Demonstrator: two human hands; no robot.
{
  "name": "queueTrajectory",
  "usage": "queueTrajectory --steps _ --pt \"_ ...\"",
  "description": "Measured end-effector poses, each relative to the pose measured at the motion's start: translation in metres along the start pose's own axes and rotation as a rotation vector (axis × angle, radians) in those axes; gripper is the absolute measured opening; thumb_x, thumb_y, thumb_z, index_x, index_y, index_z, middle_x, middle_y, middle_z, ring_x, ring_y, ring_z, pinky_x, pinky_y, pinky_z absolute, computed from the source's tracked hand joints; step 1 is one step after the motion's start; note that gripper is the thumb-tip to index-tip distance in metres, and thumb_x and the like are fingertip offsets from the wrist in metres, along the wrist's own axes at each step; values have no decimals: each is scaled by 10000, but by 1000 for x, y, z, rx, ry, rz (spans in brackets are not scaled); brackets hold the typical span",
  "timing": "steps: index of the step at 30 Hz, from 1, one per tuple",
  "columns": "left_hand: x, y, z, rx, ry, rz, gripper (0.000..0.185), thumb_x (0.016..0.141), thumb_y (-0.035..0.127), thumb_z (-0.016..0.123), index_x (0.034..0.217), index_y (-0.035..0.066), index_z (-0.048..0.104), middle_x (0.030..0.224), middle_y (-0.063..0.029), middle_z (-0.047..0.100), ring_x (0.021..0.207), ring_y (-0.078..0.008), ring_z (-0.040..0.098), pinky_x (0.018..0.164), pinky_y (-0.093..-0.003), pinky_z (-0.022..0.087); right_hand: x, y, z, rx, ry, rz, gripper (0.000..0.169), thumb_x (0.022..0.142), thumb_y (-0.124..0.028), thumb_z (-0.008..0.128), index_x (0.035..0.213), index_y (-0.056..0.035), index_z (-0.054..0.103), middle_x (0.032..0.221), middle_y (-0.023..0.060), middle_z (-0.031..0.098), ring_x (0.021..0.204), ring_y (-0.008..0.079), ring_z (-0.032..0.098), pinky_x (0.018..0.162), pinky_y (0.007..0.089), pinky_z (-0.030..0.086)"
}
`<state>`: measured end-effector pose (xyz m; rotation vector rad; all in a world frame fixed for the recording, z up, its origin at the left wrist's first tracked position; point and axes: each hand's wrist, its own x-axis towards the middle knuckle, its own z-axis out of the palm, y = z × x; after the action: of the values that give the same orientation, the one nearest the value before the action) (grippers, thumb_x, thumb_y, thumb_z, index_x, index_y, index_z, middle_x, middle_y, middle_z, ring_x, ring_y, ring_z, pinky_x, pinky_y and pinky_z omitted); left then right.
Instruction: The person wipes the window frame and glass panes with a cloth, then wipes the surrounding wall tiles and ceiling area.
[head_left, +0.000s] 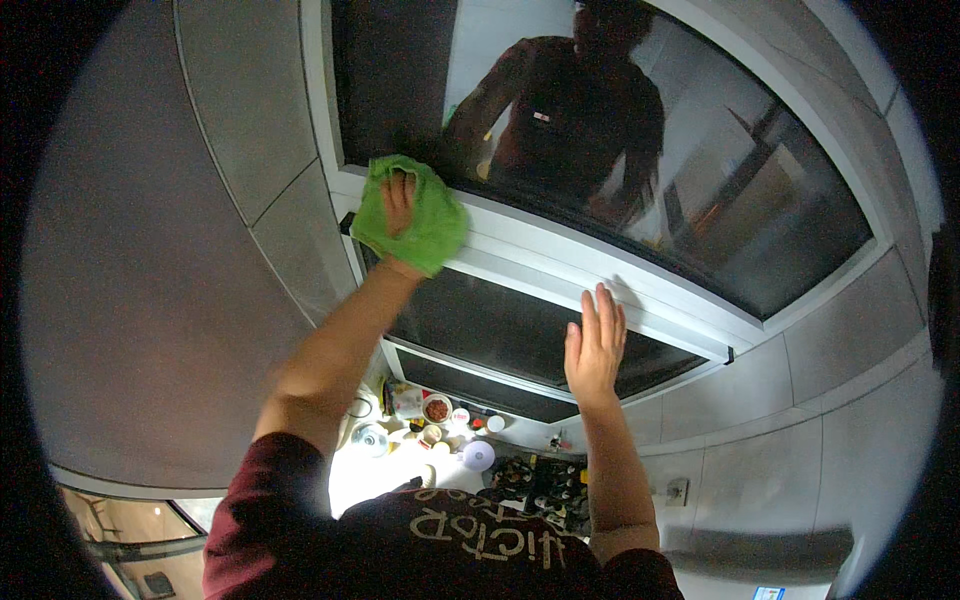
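Observation:
My left hand (397, 202) lies on a green cloth (435, 225), partly wrapped in its folds, and presses it on the left end of a white window frame (517, 240). Part of this hand is hidden by the cloth. My right hand (598, 337) has its fingers extended and rests at the lower rail of the same frame, holding nothing. Above the rail is a large dark glass pane (555, 120), which reflects a person. Another dark pane (480, 307) sits below the rail, between my forearms.
Tiled wall (840, 307) borders the window. Far below, a brightly lit counter holds a bowl of reddish-brown pieces (436, 409), a lilac round lid or dish (478, 455) and several jars. A wall socket (677, 491) is at the lower right. A large dull panel (150, 300) fills the left.

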<state>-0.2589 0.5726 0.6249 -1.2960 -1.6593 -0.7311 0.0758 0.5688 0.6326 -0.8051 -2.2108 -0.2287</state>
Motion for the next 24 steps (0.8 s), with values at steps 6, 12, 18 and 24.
queueTrajectory --steps 6,12,18,24 --pt "26 113 -32 -262 -440 198 508 844 336 566 1305 124 544 1378 -126 488 1314 -371 382 1090 -666 195 17 -69 2 334 109 -389 208 794 -74 662 997 -44 632 1055 126 599 837 298 627 717 408 522" --pt "103 99 -66 -348 -239 82 500 829 121 566 1327 147 533 1339 -120 526 1283 -381 430 1117 -632 174 74 -78 19 369 143 -202 182 812 -29 630 988 -36 583 998 130 590 908 342 603 826 435 498" --pt "115 63 -76 -769 -109 185 413 869 106 553 1276 46 523 1247 -178 567 1221 -401 482 1120 -548 245 134 -54 37 5 240 94 466 870 -190 613 1257 36 485 1379 233 418 1373 383 322 1155 595 77" --pt "126 61 -106 -1022 -199 -75 365 921 245 551 1178 -14 571 1163 -202 603 1104 -415 551 1020 -467 351 173 -97 58 -69 204 -51 581 898 -268 530 1395 0 394 1418 249 389 1342 420 315 1136 576 171"
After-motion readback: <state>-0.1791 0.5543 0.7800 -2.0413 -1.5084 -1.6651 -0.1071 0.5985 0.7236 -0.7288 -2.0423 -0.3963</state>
